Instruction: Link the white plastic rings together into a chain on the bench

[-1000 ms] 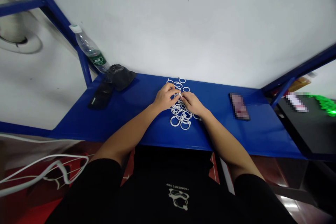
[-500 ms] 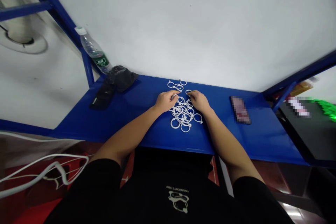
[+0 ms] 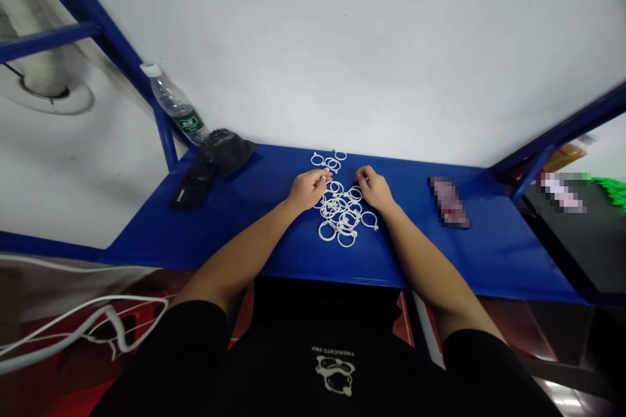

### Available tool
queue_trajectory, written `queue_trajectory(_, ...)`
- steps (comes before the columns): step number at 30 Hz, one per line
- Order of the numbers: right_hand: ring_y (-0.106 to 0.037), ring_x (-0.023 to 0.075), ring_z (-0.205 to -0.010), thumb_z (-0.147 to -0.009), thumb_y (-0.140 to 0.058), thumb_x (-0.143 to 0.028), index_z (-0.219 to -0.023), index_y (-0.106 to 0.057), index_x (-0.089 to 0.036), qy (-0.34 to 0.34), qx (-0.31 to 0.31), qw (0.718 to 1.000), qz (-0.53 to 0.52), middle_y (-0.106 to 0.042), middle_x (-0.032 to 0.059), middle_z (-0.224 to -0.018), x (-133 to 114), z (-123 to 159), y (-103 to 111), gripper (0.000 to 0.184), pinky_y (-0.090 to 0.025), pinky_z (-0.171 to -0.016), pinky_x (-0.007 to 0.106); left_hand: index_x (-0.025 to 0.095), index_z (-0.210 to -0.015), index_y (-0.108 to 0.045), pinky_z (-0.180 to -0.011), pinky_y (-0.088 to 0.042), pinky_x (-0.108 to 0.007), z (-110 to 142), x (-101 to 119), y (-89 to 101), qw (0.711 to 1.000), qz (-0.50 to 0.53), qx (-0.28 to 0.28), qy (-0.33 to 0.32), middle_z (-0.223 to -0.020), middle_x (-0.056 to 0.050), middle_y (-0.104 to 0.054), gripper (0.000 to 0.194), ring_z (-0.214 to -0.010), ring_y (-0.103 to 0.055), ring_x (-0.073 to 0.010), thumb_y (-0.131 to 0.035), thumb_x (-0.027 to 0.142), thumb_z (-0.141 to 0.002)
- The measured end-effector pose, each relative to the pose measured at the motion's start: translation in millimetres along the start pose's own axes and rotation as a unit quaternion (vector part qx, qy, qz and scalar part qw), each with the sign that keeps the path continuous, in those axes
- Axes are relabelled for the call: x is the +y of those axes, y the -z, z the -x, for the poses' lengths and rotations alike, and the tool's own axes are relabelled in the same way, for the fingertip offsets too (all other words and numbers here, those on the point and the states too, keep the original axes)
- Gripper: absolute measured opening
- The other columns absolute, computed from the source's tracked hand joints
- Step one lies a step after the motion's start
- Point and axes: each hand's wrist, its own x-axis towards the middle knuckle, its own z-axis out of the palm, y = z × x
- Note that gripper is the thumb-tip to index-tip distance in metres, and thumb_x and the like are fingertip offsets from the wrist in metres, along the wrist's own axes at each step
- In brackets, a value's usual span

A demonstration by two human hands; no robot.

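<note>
A loose heap of thin white plastic rings [image 3: 342, 206], each with a small knob, lies on the blue table [image 3: 254, 234] between my hands. My left hand [image 3: 307, 189] is closed at the heap's upper left, with a bit of white showing between thumb and fingers. On the upper right, my right hand [image 3: 373, 188] is curled, its fingertips pinched on a white ring that is mostly hidden. Beyond my hands, a smaller group of white rings [image 3: 332, 164] lies near the wall.
A clear bottle with a green label [image 3: 188, 122] stands back left, beside a crumpled black bag [image 3: 229, 151] and a dark flat object [image 3: 192, 186]. A blurred-out phone-shaped object [image 3: 448, 202] lies to the right. Blue frame bars [image 3: 535, 172] flank the table.
My right hand has drawn its ring in, so the ring no longer shows beyond the fingertips. My left hand has barely moved. The view has shifted slightly.
</note>
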Motion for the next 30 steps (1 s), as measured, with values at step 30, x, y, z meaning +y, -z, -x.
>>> queue_trajectory(30,-0.072,0.0233,-0.082,-0.086,-0.053,-0.023,-0.098,-0.080,-0.021,0.034,0.003,0.999,-0.023,-0.081,0.0048,-0.090,-2.2,3.0,-3.2,0.029,-0.053,-0.078,0.033,0.021,-0.127,-0.071,-0.061,-0.051,-0.024,0.3,2.0,-0.1,0.996,-0.014,-0.080,0.026,-0.099,-0.003,-0.084,0.047,-0.054,-0.062,-0.0101,-0.058,0.005,-0.085)
